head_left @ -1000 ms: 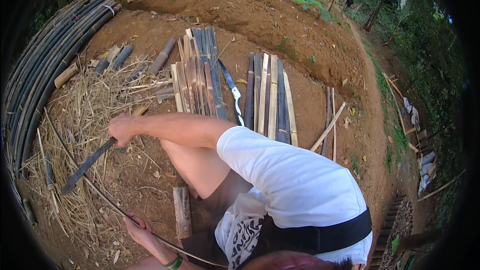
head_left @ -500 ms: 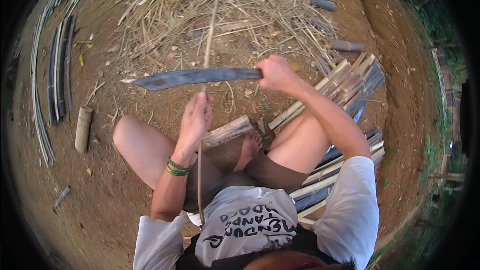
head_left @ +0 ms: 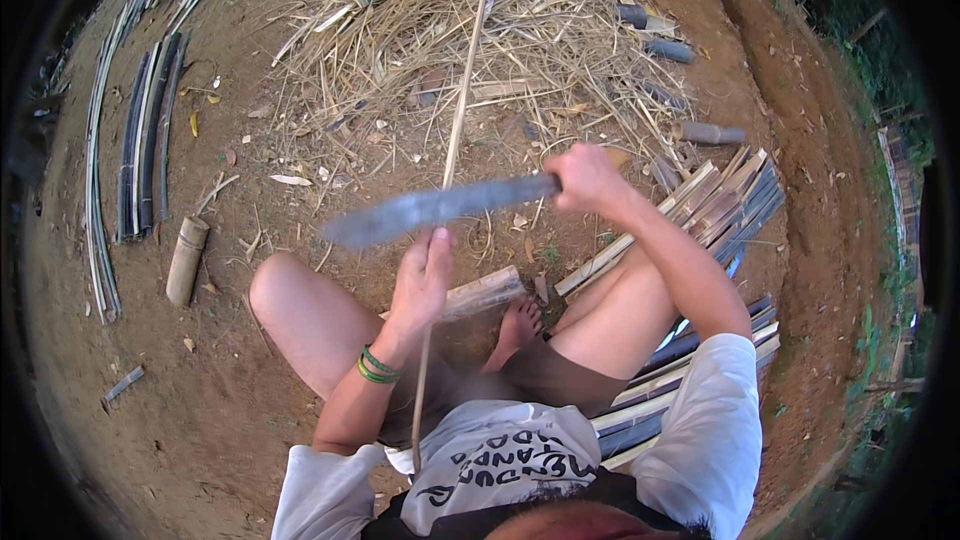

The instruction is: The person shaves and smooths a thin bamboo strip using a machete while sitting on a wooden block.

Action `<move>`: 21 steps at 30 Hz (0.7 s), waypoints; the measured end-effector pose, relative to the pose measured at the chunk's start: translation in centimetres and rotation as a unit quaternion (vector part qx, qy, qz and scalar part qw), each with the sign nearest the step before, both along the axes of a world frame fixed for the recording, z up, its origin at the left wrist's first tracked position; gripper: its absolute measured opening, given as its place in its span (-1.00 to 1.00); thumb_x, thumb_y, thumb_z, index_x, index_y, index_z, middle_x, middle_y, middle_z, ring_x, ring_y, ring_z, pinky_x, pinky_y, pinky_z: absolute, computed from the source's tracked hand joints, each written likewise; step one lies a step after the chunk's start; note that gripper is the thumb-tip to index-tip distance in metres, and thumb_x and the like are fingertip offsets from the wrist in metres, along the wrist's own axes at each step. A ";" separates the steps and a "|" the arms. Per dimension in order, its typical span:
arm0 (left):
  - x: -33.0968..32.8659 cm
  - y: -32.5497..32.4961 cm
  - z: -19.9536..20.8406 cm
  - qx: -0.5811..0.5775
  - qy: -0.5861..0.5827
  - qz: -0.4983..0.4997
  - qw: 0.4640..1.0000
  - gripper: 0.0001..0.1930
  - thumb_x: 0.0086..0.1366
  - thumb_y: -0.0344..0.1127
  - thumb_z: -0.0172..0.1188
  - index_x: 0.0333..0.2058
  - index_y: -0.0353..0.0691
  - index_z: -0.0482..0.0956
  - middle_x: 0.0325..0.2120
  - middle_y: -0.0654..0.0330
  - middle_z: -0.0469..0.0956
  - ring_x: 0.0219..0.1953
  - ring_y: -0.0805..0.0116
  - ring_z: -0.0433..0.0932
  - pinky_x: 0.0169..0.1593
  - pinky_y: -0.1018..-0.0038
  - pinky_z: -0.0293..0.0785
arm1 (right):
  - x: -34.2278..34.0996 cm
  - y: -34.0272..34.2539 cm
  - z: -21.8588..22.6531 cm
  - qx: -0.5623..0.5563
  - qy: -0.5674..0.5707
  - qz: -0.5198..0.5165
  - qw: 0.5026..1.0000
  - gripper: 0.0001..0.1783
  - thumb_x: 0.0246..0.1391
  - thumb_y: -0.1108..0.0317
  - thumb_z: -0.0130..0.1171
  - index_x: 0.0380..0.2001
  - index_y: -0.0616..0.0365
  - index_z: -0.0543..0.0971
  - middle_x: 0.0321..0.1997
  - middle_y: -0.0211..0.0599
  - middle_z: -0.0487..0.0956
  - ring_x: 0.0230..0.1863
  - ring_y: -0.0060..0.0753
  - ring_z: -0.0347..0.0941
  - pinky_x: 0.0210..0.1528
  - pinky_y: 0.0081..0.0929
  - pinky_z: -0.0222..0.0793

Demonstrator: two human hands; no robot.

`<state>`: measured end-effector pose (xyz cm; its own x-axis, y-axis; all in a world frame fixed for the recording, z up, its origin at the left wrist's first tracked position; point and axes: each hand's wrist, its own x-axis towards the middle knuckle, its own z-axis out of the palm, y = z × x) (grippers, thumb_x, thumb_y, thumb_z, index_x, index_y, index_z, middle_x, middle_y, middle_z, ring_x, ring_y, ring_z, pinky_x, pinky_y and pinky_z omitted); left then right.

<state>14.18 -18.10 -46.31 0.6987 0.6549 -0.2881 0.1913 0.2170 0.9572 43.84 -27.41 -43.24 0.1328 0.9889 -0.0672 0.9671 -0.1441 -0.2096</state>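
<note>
In my right hand (head_left: 590,180) is the handle of a machete (head_left: 440,207), its long dark blade pointing left and smeared by motion. The blade lies across a thin bamboo strip (head_left: 463,105), just beyond my left hand (head_left: 422,275). That hand is closed round the strip, thumb up along it. From the far edge of the view the strip runs between my legs to my waist. Below the left hand, a short pale wood block (head_left: 470,295) rests on the ground beside my bare foot.
Split bamboo pieces (head_left: 710,205) lie stacked to the right, with another bundle (head_left: 640,405) by my right thigh. A heap of shavings (head_left: 400,50) spreads ahead. Dark bamboo lengths (head_left: 147,140) and a short bamboo section (head_left: 187,260) lie on the left.
The machete has come lower and nearer, its blade tip now tilted down to the left. The view has shifted, and my left hand still grips the strip.
</note>
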 end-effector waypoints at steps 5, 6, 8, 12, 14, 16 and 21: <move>0.1 -0.5 0.3 0.056 -0.003 -0.012 0.998 -0.60 0.56 -0.04 -0.13 -0.26 -0.27 0.45 -0.61 0.40 0.29 -0.56 0.63 0.22 -0.49 0.53 0.16 | 2.5 1.0 1.4 -0.004 0.015 -0.170 0.985 -0.87 -0.17 0.37 0.20 -0.50 0.08 0.69 -0.65 -0.16 0.59 -0.56 -0.15 0.58 -0.41 -0.19 0.49; 0.4 -0.4 0.5 0.031 -0.016 -0.010 0.999 -0.60 0.56 -0.03 -0.13 -0.26 -0.28 0.45 -0.61 0.40 0.29 -0.56 0.62 0.22 -0.49 0.52 0.17 | 1.6 0.9 1.5 -0.037 0.046 -0.179 0.982 -0.87 -0.16 0.37 0.20 -0.49 0.08 0.69 -0.65 -0.16 0.59 -0.57 -0.15 0.58 -0.41 -0.19 0.49; -0.1 -0.3 1.1 -0.021 -0.033 -0.002 0.999 -0.60 0.56 -0.03 -0.13 -0.26 -0.28 0.44 -0.62 0.39 0.29 -0.57 0.59 0.23 -0.49 0.49 0.18 | -1.0 0.4 1.1 -0.055 0.048 -0.118 0.990 -0.90 -0.12 0.38 0.19 -0.48 0.07 0.66 -0.64 -0.20 0.59 -0.61 -0.23 0.54 -0.42 -0.21 0.49; -0.8 -1.3 1.9 0.038 -0.003 -0.035 0.999 -0.59 0.56 -0.03 -0.13 -0.25 -0.30 0.44 -0.60 0.36 0.30 -0.53 0.55 0.25 -0.46 0.44 0.22 | 1.6 1.1 0.9 -0.025 -0.046 -0.135 0.989 -0.88 -0.08 0.35 0.16 -0.50 0.11 0.65 -0.67 -0.21 0.58 -0.61 -0.30 0.54 -0.40 -0.19 0.51; -0.7 -1.5 1.0 0.054 -0.003 -0.045 0.997 -0.60 0.56 -0.04 -0.13 -0.24 -0.30 0.44 -0.59 0.33 0.30 -0.51 0.53 0.26 -0.43 0.42 0.24 | 3.8 1.7 2.2 0.002 -0.014 -0.234 0.972 -0.87 -0.08 0.34 0.17 -0.49 0.11 0.67 -0.67 -0.21 0.58 -0.59 -0.30 0.55 -0.39 -0.18 0.52; -0.4 -1.7 1.1 0.045 -0.015 -0.042 0.998 -0.60 0.56 -0.04 -0.13 -0.25 -0.29 0.44 -0.58 0.32 0.29 -0.50 0.53 0.26 -0.42 0.42 0.24 | 3.6 1.9 3.6 0.001 0.009 -0.286 0.958 -0.85 -0.07 0.33 0.18 -0.49 0.11 0.69 -0.64 -0.17 0.60 -0.58 -0.28 0.57 -0.37 -0.17 0.54; -0.2 -1.3 0.4 0.044 -0.071 -0.036 0.996 -0.65 0.58 -0.05 -0.16 -0.23 -0.21 0.42 -0.62 0.50 0.17 -0.60 0.71 0.10 -0.55 0.62 0.03 | 0.4 1.0 2.5 -0.019 -0.049 -0.095 0.994 -0.82 -0.06 0.32 0.17 -0.48 0.12 0.71 -0.54 -0.11 0.66 -0.48 -0.18 0.62 -0.29 -0.17 0.57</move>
